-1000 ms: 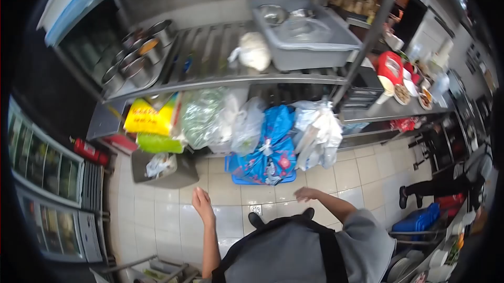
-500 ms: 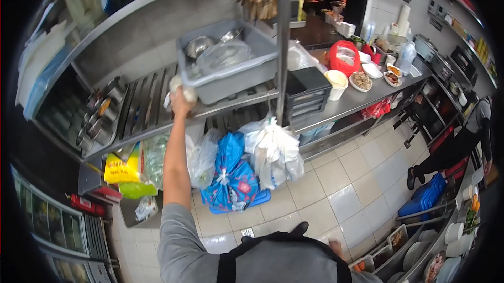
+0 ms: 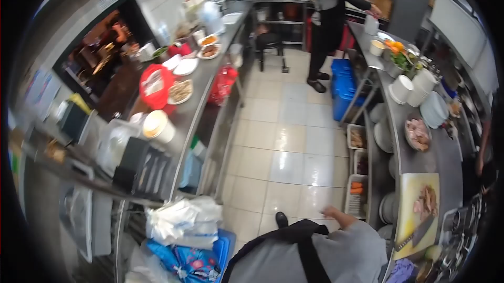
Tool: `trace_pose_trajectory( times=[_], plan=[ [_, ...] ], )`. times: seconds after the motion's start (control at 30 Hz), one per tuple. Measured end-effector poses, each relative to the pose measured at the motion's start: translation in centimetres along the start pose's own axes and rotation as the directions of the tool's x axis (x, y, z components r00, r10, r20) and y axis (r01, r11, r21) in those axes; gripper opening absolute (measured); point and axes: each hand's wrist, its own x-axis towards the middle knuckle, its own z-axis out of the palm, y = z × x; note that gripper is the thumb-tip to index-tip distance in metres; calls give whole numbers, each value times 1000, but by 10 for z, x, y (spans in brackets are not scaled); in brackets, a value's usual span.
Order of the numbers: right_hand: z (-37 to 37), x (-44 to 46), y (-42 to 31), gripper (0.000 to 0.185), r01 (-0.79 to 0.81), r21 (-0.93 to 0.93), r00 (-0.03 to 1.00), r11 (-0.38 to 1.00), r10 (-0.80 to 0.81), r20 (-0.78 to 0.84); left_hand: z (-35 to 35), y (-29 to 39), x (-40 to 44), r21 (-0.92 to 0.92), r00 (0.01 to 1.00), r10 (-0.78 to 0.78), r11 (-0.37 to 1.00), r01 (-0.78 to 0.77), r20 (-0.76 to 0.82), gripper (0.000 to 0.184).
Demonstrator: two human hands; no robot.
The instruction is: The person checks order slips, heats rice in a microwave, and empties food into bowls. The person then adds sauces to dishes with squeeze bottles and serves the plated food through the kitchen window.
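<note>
Right hand (image 3: 333,212) hangs near basket (image 3: 358,207) of carrots (image 3: 357,187); appears empty, finger spread unclear. Left hand out of view. Knife (image 3: 421,231) on yellow board (image 3: 406,215), right worktop (image 3: 444,163).

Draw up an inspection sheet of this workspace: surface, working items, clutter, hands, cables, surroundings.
Surface: right-hand counter carries a cutting board with cut food and a knife on it.
Working items: white basket of orange vegetables appears nearest the right hand.
Clutter: white plastic bags and a patterned blue bag bunched at lower left.
Hands: right hand blurred, nothing visible in it; left hand out of view.
Cables: nothing seen.
Surroundings: tiled floor; co-worker standing beyond the blue bin.
</note>
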Motion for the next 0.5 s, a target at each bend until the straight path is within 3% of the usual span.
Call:
trace_pose_trajectory(
  times=[0.07, 0.1, 0.13, 0.17, 0.2, 0.23, 0.27, 0.3, 0.33, 0.37, 0.4, 0.43, 0.47, 0.5],
  plan=[
    [-71, -24, -92, 53, 197, 305, 980, 932, -190, -54, 53, 60, -34, -104, 962, -15, 994, 45, 272, 48],
    [-112, -55, -147, 64, 348, 428, 932, 834, -355, -66, 84, 84, -46, -156, 915, 18, 987, 50, 403, 47],
    [-185, -163, -233, 73, 481, 637, 824, 601, -558, -95, 115, 118, -58, -237, 864, 86, 971, 40, 496, 46],
    [-210, -175, -265, 76, 602, 586, 695, 542, -717, -52, 147, 150, -65, -314, 809, 177, 949, 10, 561, 45],
    [-219, -170, -291, 74, 751, 542, 527, 377, -837, -148, 178, 203, -80, -496, 851, 304, 866, -60, 427, 52],
    [-236, -195, -308, 75, 868, 417, 383, 271, -899, -214, 203, 250, -77, -520, 707, 413, 851, -74, 575, 51],
    [-260, -223, -316, 76, 948, 276, 228, 156, -940, -254, 229, 291, -76, -617, 575, 492, 786, 29, 654, 47],
    [-282, -221, -311, 77, 904, 391, 227, 172, -969, -100, 249, 329, -69, -712, 445, 654, 700, -50, 612, 47],
    [-300, -220, -304, 80, 838, 507, 197, 202, -978, 65, 279, 354, -59, -786, 311, 741, 618, 30, 595, 47],
    [-320, -223, -289, 81, 769, 590, 246, 247, -966, 85, 297, 387, -50, -810, 237, 775, 572, 130, 586, 45],
    [-337, -224, -273, 83, 683, 672, 285, 287, -951, 116, 308, 426, -38, -828, 165, 812, 545, 132, 561, 47],
    [-348, -232, -264, 84, 623, 759, 279, 192, -960, 14, 328, 453, -28, -853, 122, 848, 496, 162, 516, 50],
    [-350, -223, -255, 85, 549, 836, 297, 12, -938, -181, 334, 490, -15, -832, 59, 840, 519, 195, 539, 55],
    [-359, -228, -255, 85, 528, 839, 351, -130, -866, -355, 354, 513, -7, -848, 73, 857, 487, 210, 510, 63]
  ],
)
